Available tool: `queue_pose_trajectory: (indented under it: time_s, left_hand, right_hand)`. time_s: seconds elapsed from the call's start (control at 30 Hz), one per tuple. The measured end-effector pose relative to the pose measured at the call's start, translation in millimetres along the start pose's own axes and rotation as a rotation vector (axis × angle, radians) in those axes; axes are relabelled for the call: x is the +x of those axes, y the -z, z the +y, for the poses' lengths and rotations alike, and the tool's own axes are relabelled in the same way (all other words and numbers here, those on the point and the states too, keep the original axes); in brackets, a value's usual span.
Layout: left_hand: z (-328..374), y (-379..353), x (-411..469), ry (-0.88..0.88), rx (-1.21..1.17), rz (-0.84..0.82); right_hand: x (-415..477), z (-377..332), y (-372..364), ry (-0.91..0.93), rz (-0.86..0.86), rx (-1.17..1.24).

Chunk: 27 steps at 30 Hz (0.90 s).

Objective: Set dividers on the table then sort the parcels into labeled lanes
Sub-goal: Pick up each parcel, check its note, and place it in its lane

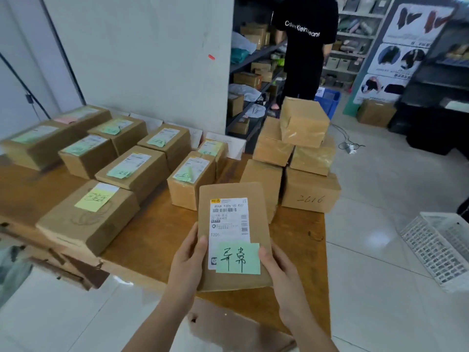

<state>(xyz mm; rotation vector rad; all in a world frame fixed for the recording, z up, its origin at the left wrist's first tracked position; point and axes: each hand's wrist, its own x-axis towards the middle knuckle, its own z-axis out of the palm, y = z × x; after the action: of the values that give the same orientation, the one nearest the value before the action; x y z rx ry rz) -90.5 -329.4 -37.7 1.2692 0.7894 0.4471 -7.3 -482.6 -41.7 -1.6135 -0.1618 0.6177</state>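
Two sets of fingers [201, 246], grasping: the left hand [189, 255] and right hand [275, 265] each clasp a long edge of one flat parcel [256, 217] near its lower end, thumbs on the front face, the other fingers hidden behind. Parcel: brown cardboard, held upright above the near edge of the table [157, 232], touching nothing else. Front carries a white shipping label [228, 219] and a green note [238, 259] with handwriting, overlapping the label's lower part. Handling, as judged: thin, stiff, probably light, since an edge grip near one end carries it; best taken by the long edges, thumbs kept off the note, which may peel. Beyond, on the table: rows of parcels with green notes [132, 166], one nearer with a yellow note [88, 214], white paper slips [228, 146] along the far edge. To the right: a stack of plain boxes [304, 123], the lowest front one marked 2616 [311, 191]. Background: a person in a black shirt [304, 34] by shelving; a white basket [441, 250] on the floor.
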Motion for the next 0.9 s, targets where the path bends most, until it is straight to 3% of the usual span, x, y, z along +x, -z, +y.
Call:
queue_pose_trajectory:
  time_s: [0.4,0.9]
  left_hand:
    - [27,145,6,-0.033,0.01,-0.013]
    - [35,176,58,-0.001,-0.013,0.073]
  right_hand:
    - [-52,-3,-149,0.073,0.088,0.177]
    - [-11,-2,-190,0.026,-0.027,0.012]
